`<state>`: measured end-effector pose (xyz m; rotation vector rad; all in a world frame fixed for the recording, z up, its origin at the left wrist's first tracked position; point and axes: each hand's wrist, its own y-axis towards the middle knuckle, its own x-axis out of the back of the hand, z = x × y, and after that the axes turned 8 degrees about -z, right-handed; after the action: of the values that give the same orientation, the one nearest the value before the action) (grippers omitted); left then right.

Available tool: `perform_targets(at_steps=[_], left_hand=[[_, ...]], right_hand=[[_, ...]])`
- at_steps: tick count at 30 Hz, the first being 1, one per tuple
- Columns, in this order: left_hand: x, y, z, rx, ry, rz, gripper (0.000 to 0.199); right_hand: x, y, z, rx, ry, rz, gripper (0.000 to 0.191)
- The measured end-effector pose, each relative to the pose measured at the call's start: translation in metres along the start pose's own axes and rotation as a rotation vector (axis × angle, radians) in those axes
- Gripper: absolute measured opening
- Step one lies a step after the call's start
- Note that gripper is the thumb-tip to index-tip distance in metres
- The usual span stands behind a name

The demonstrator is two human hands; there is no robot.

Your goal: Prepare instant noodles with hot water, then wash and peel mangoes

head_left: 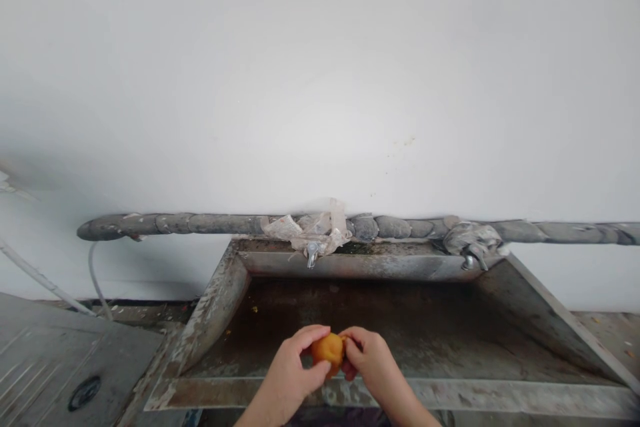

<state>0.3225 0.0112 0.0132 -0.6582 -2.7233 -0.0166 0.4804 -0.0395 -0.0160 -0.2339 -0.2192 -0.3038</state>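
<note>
A round, glossy orange persimmon (328, 349) is held above the front rim of a metal trough sink. My left hand (301, 361) grips it from the left, thumb below and fingers over the top. On its right side, my right hand (365, 353) is closed, with thumb and forefinger pinching at the dark stem end. The fingers hide just what is pinched there. Behind and below both hands lies the sink (450, 392), its basin stained dark brown with a few yellow bits at the left.
A grey wrapped pipe (215, 223) runs along the white wall behind the sink. Two taps hang from it, a left tap (312, 253) bound in ragged plastic and a right tap (473, 259). At lower left is a grey surface (45, 360) with a round dark drain (85, 392).
</note>
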Motion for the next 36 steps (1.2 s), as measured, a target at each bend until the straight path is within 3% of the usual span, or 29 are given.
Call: perform_targets(at_steps=[4, 10, 15, 19, 36], left_hand=[[0.005, 0.003, 0.009, 0.15, -0.293, 0.065, 0.049], [0.007, 0.001, 0.005, 0.225, -0.432, 0.077, 0.052], [0.004, 0.0, 0.003, 0.262, -0.457, 0.089, 0.055], [0.002, -0.002, 0.003, 0.268, -0.445, 0.065, 0.055], [0.002, -0.012, 0.009, 0.355, -0.515, 0.081, 0.05]], right_hand=[[0.004, 0.0, 0.0, -0.055, 0.116, 0.06, 0.027], [0.014, -0.011, 0.017, 0.117, -0.036, 0.112, 0.02], [0.019, -0.015, 0.028, 0.222, -0.281, 0.1, 0.019], [0.024, -0.018, 0.039, 0.232, -0.427, 0.185, 0.02], [0.037, -0.023, 0.054, 0.404, -0.802, 0.337, 0.02]])
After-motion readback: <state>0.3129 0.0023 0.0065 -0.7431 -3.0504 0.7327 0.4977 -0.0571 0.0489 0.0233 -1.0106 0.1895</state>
